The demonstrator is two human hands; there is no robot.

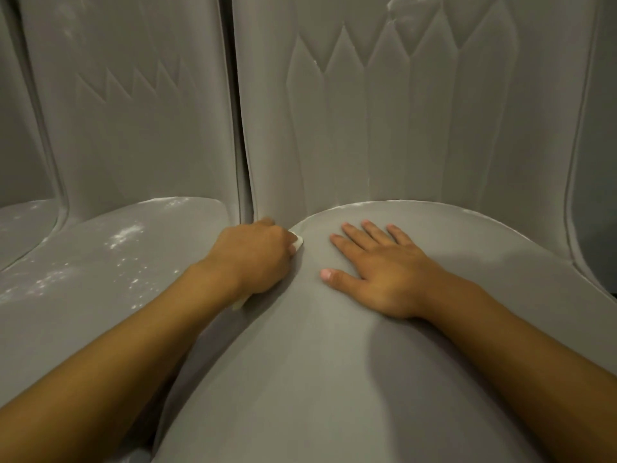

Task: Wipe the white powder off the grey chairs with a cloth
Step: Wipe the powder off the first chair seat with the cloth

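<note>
Two grey chairs stand side by side. The right chair's seat (pixel 334 379) fills the lower middle and looks mostly free of powder. My left hand (pixel 250 259) grips a white cloth (pixel 298 242) at the seat's back left edge, by the gap between the chairs; only small bits of the cloth show. My right hand (pixel 374 265) rests flat on the same seat with fingers spread. White powder (pixel 125 237) speckles the left chair's seat (pixel 100 295). A thin powder line (pixel 362 204) runs along the right seat's back rim.
The right chair's quilted backrest (pixel 400 111) carries a white powder smear (pixel 397 6) near the top. The left chair's backrest (pixel 133 95) has faint dust. A third seat (pixel 20 228) with powder shows at the far left. A narrow dark gap (pixel 242 162) separates the backrests.
</note>
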